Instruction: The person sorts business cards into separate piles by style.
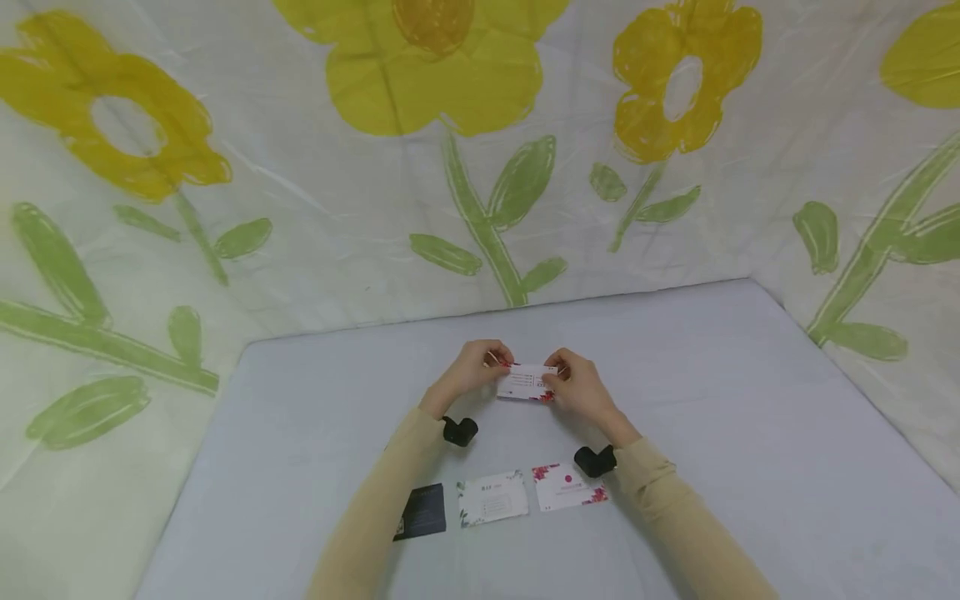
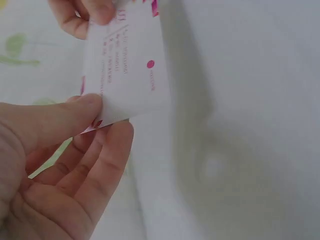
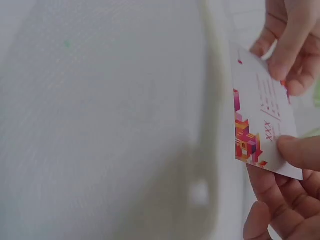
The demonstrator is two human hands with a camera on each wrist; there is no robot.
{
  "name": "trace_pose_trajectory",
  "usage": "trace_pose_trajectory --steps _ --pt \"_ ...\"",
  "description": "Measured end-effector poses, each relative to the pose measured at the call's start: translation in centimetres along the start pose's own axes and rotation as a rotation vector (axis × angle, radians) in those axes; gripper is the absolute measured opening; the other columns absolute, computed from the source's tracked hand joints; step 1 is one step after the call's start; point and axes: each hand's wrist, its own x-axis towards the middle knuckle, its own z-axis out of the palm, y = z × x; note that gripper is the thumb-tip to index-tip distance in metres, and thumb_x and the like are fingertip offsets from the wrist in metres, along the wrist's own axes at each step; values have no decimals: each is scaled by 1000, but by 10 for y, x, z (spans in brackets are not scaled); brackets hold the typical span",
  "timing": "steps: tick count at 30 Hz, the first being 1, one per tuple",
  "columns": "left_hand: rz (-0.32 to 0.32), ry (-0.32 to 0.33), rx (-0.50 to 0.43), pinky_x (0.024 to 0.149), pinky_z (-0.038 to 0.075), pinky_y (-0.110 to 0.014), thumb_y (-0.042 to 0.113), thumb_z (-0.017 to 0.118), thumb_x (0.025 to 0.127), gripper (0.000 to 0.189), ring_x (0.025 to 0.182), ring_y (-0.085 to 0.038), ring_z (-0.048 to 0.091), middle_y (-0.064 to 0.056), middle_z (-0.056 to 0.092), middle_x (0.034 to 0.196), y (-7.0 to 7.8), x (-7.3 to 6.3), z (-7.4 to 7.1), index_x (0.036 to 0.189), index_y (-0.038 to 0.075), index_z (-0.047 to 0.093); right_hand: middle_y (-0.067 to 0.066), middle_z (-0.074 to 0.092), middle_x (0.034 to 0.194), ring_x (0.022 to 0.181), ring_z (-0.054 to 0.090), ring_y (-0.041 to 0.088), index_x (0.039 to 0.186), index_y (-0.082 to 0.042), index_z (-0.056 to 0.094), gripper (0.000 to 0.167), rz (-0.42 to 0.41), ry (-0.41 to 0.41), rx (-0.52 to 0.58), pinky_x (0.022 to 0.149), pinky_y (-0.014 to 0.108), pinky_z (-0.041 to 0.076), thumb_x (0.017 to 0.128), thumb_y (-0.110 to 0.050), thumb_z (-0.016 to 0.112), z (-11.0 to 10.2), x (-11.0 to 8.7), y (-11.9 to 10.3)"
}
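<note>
A white business card (image 1: 525, 382) with pink and orange corner patterns and small print is held up between both hands, above the far half of the table. My left hand (image 1: 480, 364) pinches its left end, thumb on the printed face and fingers behind, as the left wrist view shows on the card (image 2: 131, 70). At the other end my right hand (image 1: 579, 385) pinches it the same way; in the right wrist view the thumb (image 3: 301, 151) lies over the card's (image 3: 262, 110) edge near the letters XXX. Whether it is a single card or several cannot be told.
Three items lie in a row nearer me: a dark card or stack (image 1: 425, 510) partly under the left sleeve, a white card with green leaves (image 1: 492, 498), and a white card with red-pink corners (image 1: 570, 487). A flower-painted sheet (image 1: 337, 275) hangs behind the pale table (image 1: 712, 375).
</note>
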Motion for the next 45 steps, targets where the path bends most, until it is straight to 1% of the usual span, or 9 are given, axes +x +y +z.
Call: trace_pose_trajectory --steps 3,5,11,13,17,22,29,38,45 --pt "7 -9 -69 65 49 -22 -2 63 85 6 75 -16 58 -11 64 89 16 -11 3 91 -2 65 10 60 83 72 54 18 95 2 60 15 -19 -8 19 61 26 41 84 -6 66 -15 -11 -3" --pt "-1 -20 -112 63 50 -23 -1 63 86 6 73 -16 58 -11 64 89 27 -20 6 91 -2 64 8 59 80 70 54 17 93 2 61 15 -21 -35 28 60 25 41 83 -7 68 -25 -19 -4" --pt "-48 -63 -165 60 50 -21 0 66 83 6 68 -11 56 -7 61 82 49 -43 27 89 0 64 7 57 79 69 52 16 90 1 60 18 39 -194 101 60 25 42 81 -11 69 -48 -47 -2" --pt "-69 -78 -174 59 49 -20 1 67 83 7 66 -10 55 -6 60 80 55 -52 36 89 -1 64 7 56 80 71 52 17 90 -1 60 18 68 -242 121 62 26 42 81 -13 70 -50 -57 1" --pt "-118 -100 -168 58 45 -18 2 68 82 6 64 -7 51 -1 57 75 61 -67 51 86 1 64 5 55 81 75 53 19 88 -4 61 17 104 -300 131 64 29 42 80 -14 71 -49 -72 9" --pt "-157 -100 -163 57 41 -17 2 69 81 5 63 -7 49 1 56 71 65 -80 63 84 2 65 3 52 77 77 50 19 84 -4 60 16 94 -304 92 67 29 42 78 -12 73 -44 -84 10" --pt "-169 -90 -170 55 41 -17 -2 68 80 4 61 -7 49 0 56 69 67 -88 69 82 -1 65 0 48 72 70 45 15 82 -3 57 19 94 -279 32 60 25 37 76 -9 74 -39 -93 2" --pt "-175 -85 -100 58 42 -18 -1 69 79 5 61 -5 49 3 55 67 64 -89 76 80 3 65 0 47 69 65 44 14 80 -3 55 18 62 -270 -2 56 23 36 76 -5 73 -35 -97 -2" --pt "-195 -75 -64 56 41 -18 0 68 80 5 60 -6 47 3 53 66 66 -92 78 78 3 64 0 46 67 62 43 13 79 -3 54 17 51 -248 -56 54 23 35 76 -1 71 -33 -100 -8"
